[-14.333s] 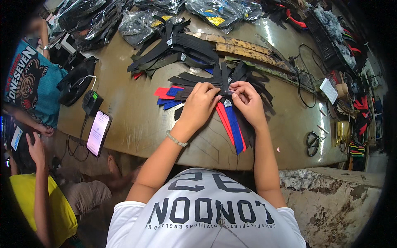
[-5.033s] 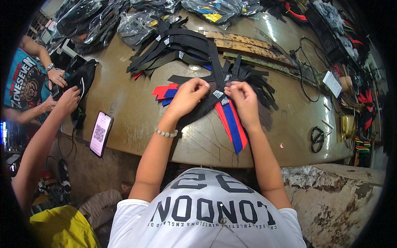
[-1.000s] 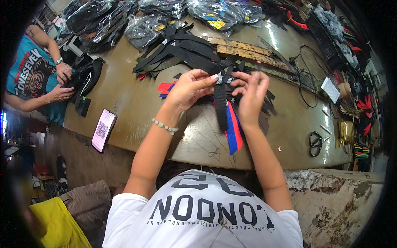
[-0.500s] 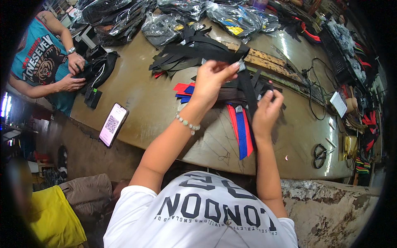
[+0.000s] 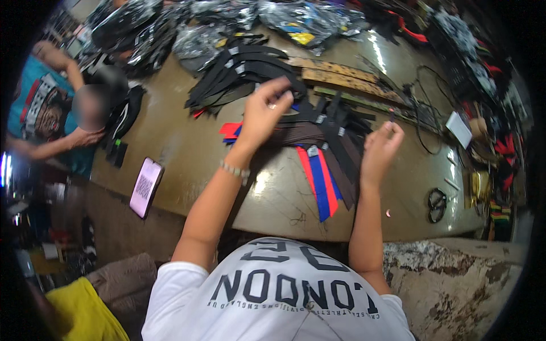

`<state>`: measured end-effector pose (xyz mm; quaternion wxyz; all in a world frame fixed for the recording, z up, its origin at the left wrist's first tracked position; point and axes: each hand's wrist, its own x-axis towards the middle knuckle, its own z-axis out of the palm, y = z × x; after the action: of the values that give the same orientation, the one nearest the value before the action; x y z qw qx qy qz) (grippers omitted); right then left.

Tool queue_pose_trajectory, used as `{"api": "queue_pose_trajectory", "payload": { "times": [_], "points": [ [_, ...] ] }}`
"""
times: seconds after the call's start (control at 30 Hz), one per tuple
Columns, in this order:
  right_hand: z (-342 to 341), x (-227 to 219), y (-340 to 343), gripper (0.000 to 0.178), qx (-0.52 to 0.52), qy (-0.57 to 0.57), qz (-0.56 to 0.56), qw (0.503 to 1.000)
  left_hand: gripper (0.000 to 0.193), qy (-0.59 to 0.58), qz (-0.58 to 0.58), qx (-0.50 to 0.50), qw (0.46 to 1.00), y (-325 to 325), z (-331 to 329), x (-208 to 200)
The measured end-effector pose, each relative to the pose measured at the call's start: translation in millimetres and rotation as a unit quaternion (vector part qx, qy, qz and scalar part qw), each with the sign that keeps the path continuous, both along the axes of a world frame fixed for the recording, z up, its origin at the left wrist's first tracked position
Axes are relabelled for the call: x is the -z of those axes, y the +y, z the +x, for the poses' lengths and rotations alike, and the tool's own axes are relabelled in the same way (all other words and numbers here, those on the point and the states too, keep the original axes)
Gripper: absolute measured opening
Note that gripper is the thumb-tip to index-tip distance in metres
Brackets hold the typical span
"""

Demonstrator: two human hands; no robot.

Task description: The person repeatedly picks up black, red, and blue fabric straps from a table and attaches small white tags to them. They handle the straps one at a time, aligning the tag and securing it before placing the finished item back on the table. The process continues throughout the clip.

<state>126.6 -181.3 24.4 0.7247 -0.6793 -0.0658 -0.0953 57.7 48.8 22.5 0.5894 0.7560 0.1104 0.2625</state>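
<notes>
My left hand [image 5: 263, 116] hovers over the black straps [image 5: 244, 71] piled toward the far side, fingers apart, slightly blurred, with nothing visible in them. To the right, my right hand [image 5: 382, 152] is closed around a small, thin, dark tool [image 5: 392, 115] with a pinkish tip; its kind is unclear. Between the hands lies a fanned stack of black and dark brown straps [image 5: 341, 150], some with small pale labels. Red and blue straps [image 5: 324, 190] stick out from this stack toward me, and more red and blue ends [image 5: 230, 131] show at its left.
Plastic-wrapped bundles [image 5: 307, 25] line the far table edge. Wooden strips [image 5: 341, 79] lie behind the straps, and a dark cable [image 5: 421, 113] loops at right. Black-handled scissors [image 5: 437, 204] rest near right. A phone [image 5: 146, 187] lies at left, near a co-worker's hand [image 5: 85, 138] at a dark item.
My left hand has let go of a black strap, which now lies on the fanned stack, and moved left. My right hand has shifted slightly right, away from the straps.
</notes>
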Motion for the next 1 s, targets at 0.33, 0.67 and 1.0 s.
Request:
{"api": "queue_pose_trajectory", "payload": {
  "times": [0.33,0.67,1.0],
  "points": [
    [-6,5,3,0.016,-0.034,-0.059,0.054,0.996,0.051,0.190,0.312,0.065,0.928,-30,2,3],
    [-11,9,16,0.010,-0.052,-0.140,0.049,0.988,0.032,0.116,0.286,0.041,0.950,-32,-5,-12],
    [-19,39,44,0.012,-0.192,-0.023,-0.061,0.979,0.026,0.144,0.098,0.029,0.984,-41,-3,13]
  ]
}}
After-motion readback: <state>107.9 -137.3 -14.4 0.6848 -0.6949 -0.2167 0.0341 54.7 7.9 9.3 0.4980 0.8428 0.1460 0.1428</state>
